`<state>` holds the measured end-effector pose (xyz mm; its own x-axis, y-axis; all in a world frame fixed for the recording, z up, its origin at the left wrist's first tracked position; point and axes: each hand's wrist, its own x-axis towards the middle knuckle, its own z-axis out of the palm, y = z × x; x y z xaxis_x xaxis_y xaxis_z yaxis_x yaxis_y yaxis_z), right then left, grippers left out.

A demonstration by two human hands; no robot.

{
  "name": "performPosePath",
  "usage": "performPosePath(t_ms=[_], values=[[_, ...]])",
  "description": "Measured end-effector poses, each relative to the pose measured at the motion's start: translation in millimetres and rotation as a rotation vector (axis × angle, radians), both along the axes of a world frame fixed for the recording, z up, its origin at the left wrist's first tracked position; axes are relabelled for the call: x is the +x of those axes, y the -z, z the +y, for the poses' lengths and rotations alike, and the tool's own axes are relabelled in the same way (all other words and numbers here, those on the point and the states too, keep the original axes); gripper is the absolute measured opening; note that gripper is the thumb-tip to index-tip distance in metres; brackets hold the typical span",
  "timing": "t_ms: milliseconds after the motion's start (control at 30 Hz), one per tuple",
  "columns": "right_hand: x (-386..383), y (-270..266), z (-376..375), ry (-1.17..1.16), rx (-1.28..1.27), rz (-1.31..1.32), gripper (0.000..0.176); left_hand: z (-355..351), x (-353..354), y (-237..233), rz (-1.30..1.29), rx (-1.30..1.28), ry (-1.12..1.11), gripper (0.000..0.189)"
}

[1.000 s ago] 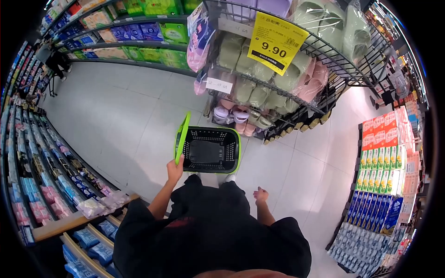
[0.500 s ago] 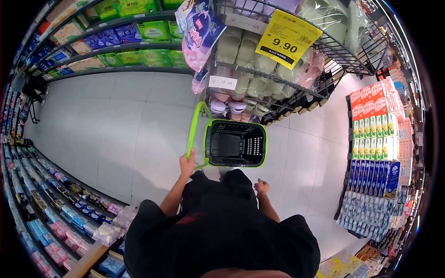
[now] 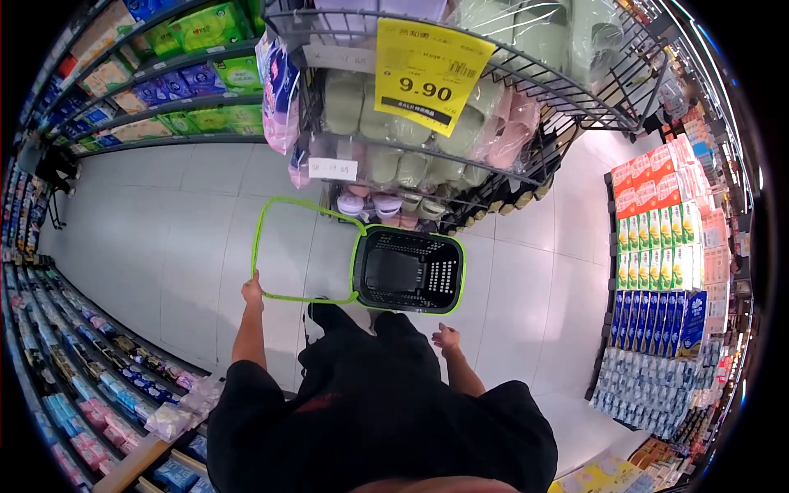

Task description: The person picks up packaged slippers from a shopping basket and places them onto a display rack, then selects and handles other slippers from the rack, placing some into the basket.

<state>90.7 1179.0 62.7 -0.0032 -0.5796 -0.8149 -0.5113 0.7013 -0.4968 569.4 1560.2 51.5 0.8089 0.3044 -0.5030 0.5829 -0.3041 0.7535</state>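
Note:
My left hand (image 3: pixel 252 289) is closed around the bright green handle (image 3: pixel 257 234) of a black shopping basket (image 3: pixel 445 277). That handle is swung out flat to the left of the basket. Inside, the basket holds nothing that I can see; it is in front of my legs, just below a wire rack of slippers. My right hand (image 3: pixel 445 337) hangs near the basket's lower right corner, not touching it, with its fingers loosely apart and nothing in them.
Bagged slippers (image 3: pixel 345 103) fill the wire rack (image 3: pixel 567 82), which carries a yellow price sign (image 3: pixel 436 74). Packs of tissues (image 3: pixel 205 29) line shelves at upper left. Stacked cartons (image 3: pixel 657 246) stand to the right. Packaged goods fill the lower-left shelves (image 3: pixel 107 361). A person (image 3: pixel 57 168) is at far left.
My left hand has moved left, swinging the green handle from raised to lying out sideways. The basket appears slightly lower and further left in view. My right hand stays beside it, holding nothing.

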Motion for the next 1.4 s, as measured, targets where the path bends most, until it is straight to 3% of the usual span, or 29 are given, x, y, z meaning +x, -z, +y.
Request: performPosePath(t_ms=[100, 167, 267, 333, 400, 467, 533, 567, 633, 700, 733, 800, 833, 900, 933, 1000, 1033, 1100, 1133, 1200, 1267, 1300, 1367, 1400], values=[[2, 3, -22, -0.057, 0.004, -0.035, 0.039, -9, 10, -3, 0.136, -0.008, 0.018, 0.061], [10, 0, -25, -0.024, -0.011, -0.062, 0.039, 4, 19, 37, 0.159, 0.109, 0.132, 0.076], [22, 8, -10, 0.045, -0.003, -0.068, 0.040, -18, -5, 14, 0.083, 0.260, 0.205, 0.085], [29, 23, 6, 0.017, -0.007, -0.090, 0.041, -27, -19, 29, 0.059, 0.340, 0.238, 0.084], [28, 60, 18, -0.249, -0.220, 0.081, 0.047, -36, -42, 37, 0.035, 0.347, 0.320, 0.074], [32, 84, 27, -0.262, -0.235, 0.118, 0.047, -31, -51, 73, 0.226, 0.346, 0.658, 0.057], [40, 84, 31, -0.283, -0.251, 0.165, 0.048, -37, -88, 56, 0.240, 0.305, 0.633, 0.052], [46, 70, 32, -0.304, -0.240, 0.160, 0.049, -22, -105, 138, 0.263, 0.329, 0.635, 0.052], [50, 84, 23, -0.334, -0.239, 0.151, 0.050, -23, -120, 133, 0.282, 0.342, 0.628, 0.052], [45, 149, 12, -0.212, -0.261, -0.077, 0.050, 1, -129, 127, -0.148, -0.155, 0.745, 0.048], [53, 142, 12, -0.216, -0.262, -0.082, 0.050, -4, -119, 128, -0.075, -0.021, 0.691, 0.047], [68, 111, 17, -0.111, -0.120, -0.141, 0.045, -41, -92, 40, 0.101, 0.219, 0.583, 0.046], [75, 92, 19, -0.113, -0.122, -0.144, 0.045, -66, -78, 32, -0.245, 0.199, 0.488, 0.042], [82, 72, 25, -0.157, -0.183, -0.233, 0.040, -142, -31, -87, -0.686, -0.159, 0.373, 0.033], [77, 84, 22, -0.156, -0.182, -0.235, 0.040, -171, -1, -139, -0.669, -0.159, 0.439, 0.034], [65, 102, 20, -0.248, -0.203, -0.059, 0.039, -222, 16, -326, -1.115, -0.361, 0.562, 0.031], [60, 91, 21, -0.248, -0.200, -0.055, 0.039, -237, 25, -390, -1.297, -0.530, 0.631, 0.038], [60, 46, 23, -0.272, -0.209, 0.085, 0.036, -263, 50, -495, -1.724, -0.462, 0.765, 0.047], [59, 47, 26, -0.276, -0.213, 0.086, 0.036, -277, 58, -540, -1.753, -0.385, 0.805, 0.047], [48, 84, 28, -0.098, -0.281, 0.022, 0.035, -322, 87, -603, -1.902, -0.232, 0.862, 0.050], [47, 60, 34, -0.141, -0.258, 0.073, 0.039, -370, 119, -641, -2.169, 0.128, 0.860, 0.077], [46, 51, 38, -0.185, -0.234, 0.128, 0.046, -381, 118, -654, -2.172, 0.124, 0.866, 0.077], [38, 52, 44, -0.190, -0.247, 0.087, 0.043, -398, 113, -676, -1.942, 0.585, 1.032, 0.109], [31, 57, 47, -0.200, -0.262, 0.048, 0.041, -407, 113, -677, -1.948, 0.585, 1.030, 0.109]])
